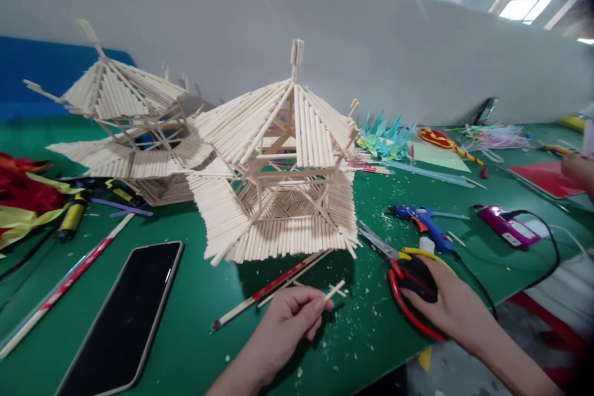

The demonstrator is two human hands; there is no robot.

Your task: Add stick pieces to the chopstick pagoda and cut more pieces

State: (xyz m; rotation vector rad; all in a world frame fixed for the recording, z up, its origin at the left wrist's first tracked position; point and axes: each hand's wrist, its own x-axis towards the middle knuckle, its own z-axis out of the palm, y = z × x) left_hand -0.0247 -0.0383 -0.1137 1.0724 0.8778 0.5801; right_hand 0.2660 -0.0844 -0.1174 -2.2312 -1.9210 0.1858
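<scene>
A pavilion model built of pale wooden sticks (278, 167) stands on the green table (195, 334) in front of me. My left hand (290, 318) pinches a short wooden stick (335, 290) just below the model's front edge. My right hand (445, 303) rests on the red and yellow handles of a pair of cutters (400, 260), whose metal blades point toward the model. A long chopstick with a red band (269, 289) lies between my left hand and the model.
A second stick pavilion (125, 130) stands behind at the left. A black phone (125, 315) lies at the front left. A blue glue gun (424, 223) and a purple device (508, 227) with a cable lie at the right. Folded paper shapes (385, 136) sit farther back. Another person's hand (578, 170) shows at the far right.
</scene>
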